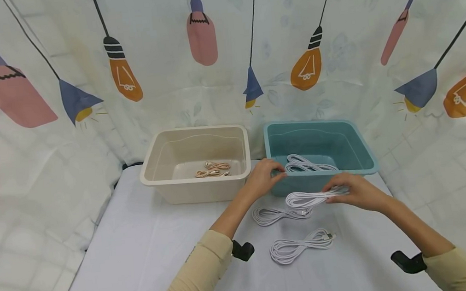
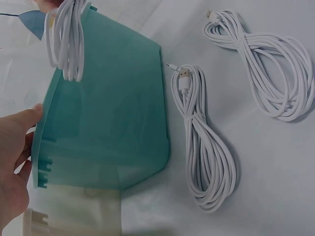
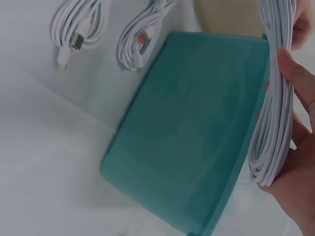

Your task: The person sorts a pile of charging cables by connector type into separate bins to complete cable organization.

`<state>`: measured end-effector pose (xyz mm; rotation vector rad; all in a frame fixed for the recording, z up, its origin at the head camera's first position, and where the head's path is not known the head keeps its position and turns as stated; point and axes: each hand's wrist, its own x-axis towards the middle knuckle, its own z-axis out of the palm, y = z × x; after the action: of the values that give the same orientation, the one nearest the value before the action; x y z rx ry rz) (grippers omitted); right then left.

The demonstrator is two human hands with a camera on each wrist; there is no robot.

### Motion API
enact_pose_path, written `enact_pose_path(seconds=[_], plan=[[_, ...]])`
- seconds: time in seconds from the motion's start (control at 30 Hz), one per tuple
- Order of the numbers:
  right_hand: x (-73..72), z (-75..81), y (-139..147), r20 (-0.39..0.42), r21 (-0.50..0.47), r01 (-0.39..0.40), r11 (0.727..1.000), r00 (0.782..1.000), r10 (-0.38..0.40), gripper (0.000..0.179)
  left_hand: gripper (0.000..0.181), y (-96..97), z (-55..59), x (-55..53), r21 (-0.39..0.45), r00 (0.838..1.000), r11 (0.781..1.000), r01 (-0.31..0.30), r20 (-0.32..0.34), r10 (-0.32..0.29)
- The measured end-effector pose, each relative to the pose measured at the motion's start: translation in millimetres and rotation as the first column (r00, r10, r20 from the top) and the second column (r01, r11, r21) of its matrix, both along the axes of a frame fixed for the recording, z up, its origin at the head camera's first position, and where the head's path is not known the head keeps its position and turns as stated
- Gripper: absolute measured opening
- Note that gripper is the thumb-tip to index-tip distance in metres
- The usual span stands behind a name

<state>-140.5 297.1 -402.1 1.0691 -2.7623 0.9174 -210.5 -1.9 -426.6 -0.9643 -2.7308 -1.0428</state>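
My right hand (image 1: 355,192) pinches a coiled white USB cable (image 1: 308,199) just in front of the teal bin (image 1: 303,184). In the right wrist view, the thumb lies across the held bundle (image 3: 275,98). At the bin's front left corner, my left hand (image 1: 264,177) grips the rim, seen close in the left wrist view with the fingers around the edge (image 2: 37,147). Inside the teal bin lies a white cable bundle (image 1: 307,164). On the table in front are two more coiled white cables, one nearer the bin (image 1: 280,215) and one closer to me (image 1: 300,247).
A cream bin (image 1: 199,191) stands left of the teal one, holding several small gold-tan cables (image 1: 214,168). Both bins sit at the back of a white-covered table (image 1: 143,264), against a printed curtain (image 1: 160,78).
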Motion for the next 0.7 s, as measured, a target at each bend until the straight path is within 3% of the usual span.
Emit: enact_pose_path(seconds=[0.47, 0.7], plan=[[-18.4, 19.6, 9, -0.116, -0.025, -0.001, 1.0, 0.993, -0.002, 0.035, 0.015, 0.6, -0.4, -1.4, -0.01, 1.0, 1.0, 0.004, 0.002, -0.004], [-29.5, 30.8, 13, -0.112, -0.036, 0.059, 0.998, 0.992, -0.063, 0.033, 0.015, 0.2, 0.1, -0.8, -0.016, 1.0, 1.0, 0.003, 0.003, -0.003]])
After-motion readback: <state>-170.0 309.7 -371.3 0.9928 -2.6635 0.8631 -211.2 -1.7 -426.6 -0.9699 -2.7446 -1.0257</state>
